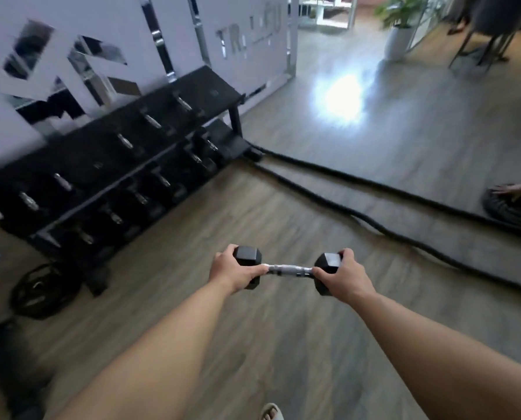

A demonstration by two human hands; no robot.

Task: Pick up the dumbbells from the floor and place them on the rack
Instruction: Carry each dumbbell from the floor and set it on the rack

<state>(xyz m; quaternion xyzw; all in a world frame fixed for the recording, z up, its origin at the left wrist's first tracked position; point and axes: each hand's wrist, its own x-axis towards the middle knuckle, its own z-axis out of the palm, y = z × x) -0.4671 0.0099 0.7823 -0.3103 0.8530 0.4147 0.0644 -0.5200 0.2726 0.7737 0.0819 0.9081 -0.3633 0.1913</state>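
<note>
Grey wood-look flooring (pixel 283 207) is stretching across a gym room, and against a pale partition wall (pixel 86 31) a black two-tier dumbbell rack (pixel 107 168) is standing up and to the left of the person. One hex dumbbell (pixel 286 269) is hanging in the air above the floor, well apart from the rack. The left hand (pixel 238 272) is wrapping around its left head and the right hand (pixel 342 275) is closing over its right head, so the chrome handle is lying bare between them; sharing the load across both ends is probably keeping it level for the carry. On the rack's two tiers, motion blur is hiding the count, though at least ten chrome handles are glinting there. Two black battle ropes (pixel 374 189) are running from the rack's foot off to the right. One potted plant (pixel 400 28) is standing far back.
</note>
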